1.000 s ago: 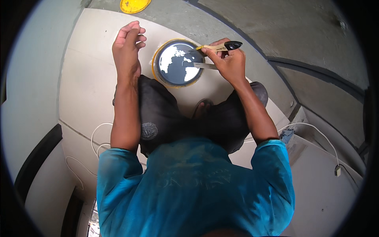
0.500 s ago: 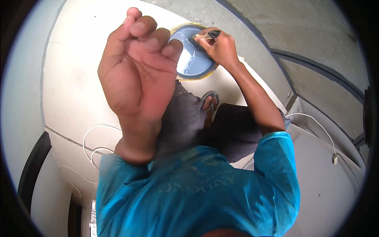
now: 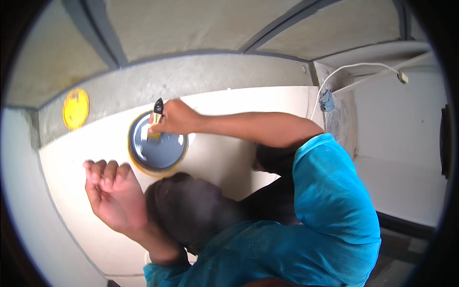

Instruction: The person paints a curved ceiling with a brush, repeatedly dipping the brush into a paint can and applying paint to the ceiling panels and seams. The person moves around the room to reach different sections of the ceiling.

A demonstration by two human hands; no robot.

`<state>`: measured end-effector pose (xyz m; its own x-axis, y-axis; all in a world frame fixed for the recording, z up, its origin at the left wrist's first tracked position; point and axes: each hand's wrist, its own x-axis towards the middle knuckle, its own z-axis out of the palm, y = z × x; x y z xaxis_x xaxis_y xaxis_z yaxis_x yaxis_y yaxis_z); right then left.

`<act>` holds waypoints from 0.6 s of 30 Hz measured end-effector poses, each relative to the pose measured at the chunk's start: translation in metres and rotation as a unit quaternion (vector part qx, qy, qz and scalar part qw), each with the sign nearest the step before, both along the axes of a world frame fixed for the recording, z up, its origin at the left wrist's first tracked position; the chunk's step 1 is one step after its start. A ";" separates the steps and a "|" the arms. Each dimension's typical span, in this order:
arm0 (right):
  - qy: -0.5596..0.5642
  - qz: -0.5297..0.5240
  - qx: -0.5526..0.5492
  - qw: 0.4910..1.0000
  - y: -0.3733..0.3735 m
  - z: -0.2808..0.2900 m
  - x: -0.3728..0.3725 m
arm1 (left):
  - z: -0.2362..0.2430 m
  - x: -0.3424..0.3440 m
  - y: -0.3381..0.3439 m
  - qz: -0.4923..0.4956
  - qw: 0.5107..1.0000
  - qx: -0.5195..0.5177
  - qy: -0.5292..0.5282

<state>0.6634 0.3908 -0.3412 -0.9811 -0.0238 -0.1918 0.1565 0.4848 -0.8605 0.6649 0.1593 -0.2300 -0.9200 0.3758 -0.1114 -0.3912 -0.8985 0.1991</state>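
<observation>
An open round tin of grey-blue paint (image 3: 158,149) with a yellow rim stands on the pale floor (image 3: 224,158). My right hand (image 3: 174,118) is closed around a paintbrush (image 3: 156,119) with a black handle end, and the bristles dip into the paint. My left hand (image 3: 114,193) hovers left of my knee, palm turned up, fingers loosely curled, holding nothing. My blue sleeve and dark trousers fill the lower middle.
A yellow lid (image 3: 75,108) lies on the grey concrete strip at the left. A white cable (image 3: 356,69) with a plug runs along the upper right, near a small blue-grey fitting (image 3: 327,100). A white wall rises at right.
The view has swung, so the tin now sits left of centre. My left hand dropped from close to the camera down beside my knee. The brush stays in the paint.
</observation>
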 end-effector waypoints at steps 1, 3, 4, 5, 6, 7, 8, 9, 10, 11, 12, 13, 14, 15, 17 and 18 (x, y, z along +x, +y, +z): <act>-0.138 -0.079 -0.103 0.982 0.007 0.002 0.002 | -0.002 0.000 0.004 -0.001 0.999 -0.035 0.010; -0.183 -0.194 -0.323 0.908 0.019 -0.020 0.006 | -0.003 0.002 0.010 -0.011 0.999 -0.019 0.027; -0.178 -0.178 -0.389 0.886 0.021 -0.027 0.002 | -0.001 0.004 0.013 0.001 0.998 -0.039 0.055; -0.200 -0.142 -0.503 0.828 0.019 -0.026 -0.008 | 0.004 0.010 0.013 0.026 0.997 -0.047 0.060; -0.220 -0.142 -0.531 0.806 0.017 -0.012 -0.015 | 0.007 0.017 0.015 0.046 0.994 -0.059 0.083; -0.211 -0.139 -0.552 0.795 0.024 -0.006 -0.012 | 0.013 0.027 0.025 0.052 0.991 -0.074 0.095; -0.204 -0.122 -0.578 0.781 0.034 -0.003 -0.013 | 0.019 0.034 0.037 0.058 0.989 -0.085 0.107; -0.198 -0.104 -0.602 0.767 0.048 0.001 -0.012 | 0.026 0.039 0.051 0.066 0.986 -0.097 0.118; -0.192 -0.089 -0.625 0.752 0.057 0.008 -0.010 | 0.029 0.044 0.061 0.083 0.982 -0.109 0.130; -0.186 -0.075 -0.647 0.736 0.066 0.015 -0.008 | 0.033 0.048 0.068 0.091 0.980 -0.122 0.131; -0.181 -0.062 -0.668 0.719 0.078 0.022 -0.008 | 0.038 0.050 0.074 0.098 0.977 -0.136 0.131; -0.170 -0.053 -0.687 0.704 0.097 0.029 -0.004 | 0.041 0.055 0.082 0.108 0.975 -0.148 0.126; -0.161 -0.048 -0.704 0.690 0.119 0.042 0.002 | 0.046 0.063 0.090 0.112 0.974 -0.161 0.116; -0.150 -0.043 -0.721 0.675 0.146 0.054 0.008 | 0.051 0.067 0.100 0.105 0.973 -0.166 0.119; -0.097 -0.052 -0.724 0.681 0.212 0.089 0.026 | 0.055 0.079 0.106 0.102 0.966 -0.196 0.135; -0.058 -0.054 -0.723 0.686 0.246 0.105 0.036 | 0.055 0.084 0.105 0.118 0.958 -0.220 0.142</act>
